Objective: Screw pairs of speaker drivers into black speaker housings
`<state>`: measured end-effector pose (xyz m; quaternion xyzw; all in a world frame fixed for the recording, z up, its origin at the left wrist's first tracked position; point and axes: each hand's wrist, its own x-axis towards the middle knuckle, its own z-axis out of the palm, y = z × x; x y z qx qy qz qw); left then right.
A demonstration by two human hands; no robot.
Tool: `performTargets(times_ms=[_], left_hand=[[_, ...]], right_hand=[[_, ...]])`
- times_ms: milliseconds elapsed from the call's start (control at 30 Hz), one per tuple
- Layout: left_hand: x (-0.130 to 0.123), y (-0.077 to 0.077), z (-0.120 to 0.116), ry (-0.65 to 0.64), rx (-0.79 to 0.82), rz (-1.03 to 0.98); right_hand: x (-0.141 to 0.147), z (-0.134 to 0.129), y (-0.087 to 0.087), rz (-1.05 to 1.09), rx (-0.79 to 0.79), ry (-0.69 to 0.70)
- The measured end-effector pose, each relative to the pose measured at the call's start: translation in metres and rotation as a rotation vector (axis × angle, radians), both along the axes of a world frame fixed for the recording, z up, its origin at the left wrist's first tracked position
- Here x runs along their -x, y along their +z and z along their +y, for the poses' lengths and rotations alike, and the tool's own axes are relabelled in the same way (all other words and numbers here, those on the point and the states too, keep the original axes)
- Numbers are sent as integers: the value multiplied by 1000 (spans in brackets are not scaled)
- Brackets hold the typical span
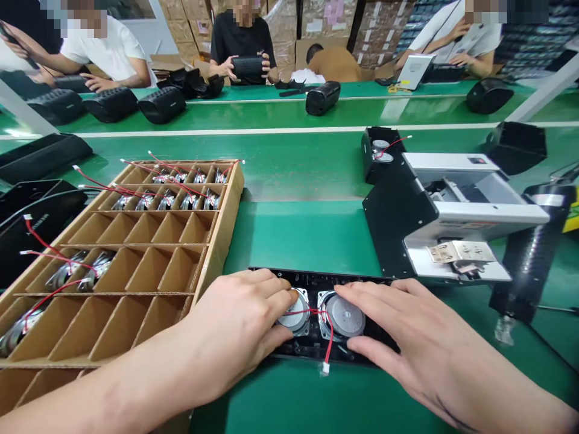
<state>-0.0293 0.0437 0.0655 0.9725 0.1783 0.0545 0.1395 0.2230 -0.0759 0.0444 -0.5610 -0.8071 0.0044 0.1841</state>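
Observation:
Beneath both hands a long black speaker panel (312,351) lies flat on the green work surface. Two round speaker drivers sit in it side by side, magnets facing up. My left hand (253,313) has its fingers and thumb around the left driver (296,319), partly covering it. Thumb and fingertips of my right hand (407,325) rest at the edge of the right driver (346,315), its other fingers over the panel's right end. Red wires (332,337) link the drivers and run to a white connector (325,368) hanging over the panel's near edge.
On the left stands a divided cardboard box (225,235) with several wired drivers. A white-and-black machine (488,211) stands at right, beside a black housing (368,157) holding drivers. Beyond, black speakers (161,105) sit along a green conveyor (271,114); co-workers handle parts across it.

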Motion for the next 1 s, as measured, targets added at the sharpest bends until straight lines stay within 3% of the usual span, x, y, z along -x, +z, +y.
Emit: performTargets(times_ms=[300, 1000], left_hand=[[2, -3, 4, -36, 17, -12], [0, -6, 3, -57, -13, -14]], right_hand=[[-7, 1, 1, -11, -83, 28], [-5, -1, -2, -8, -76, 38]])
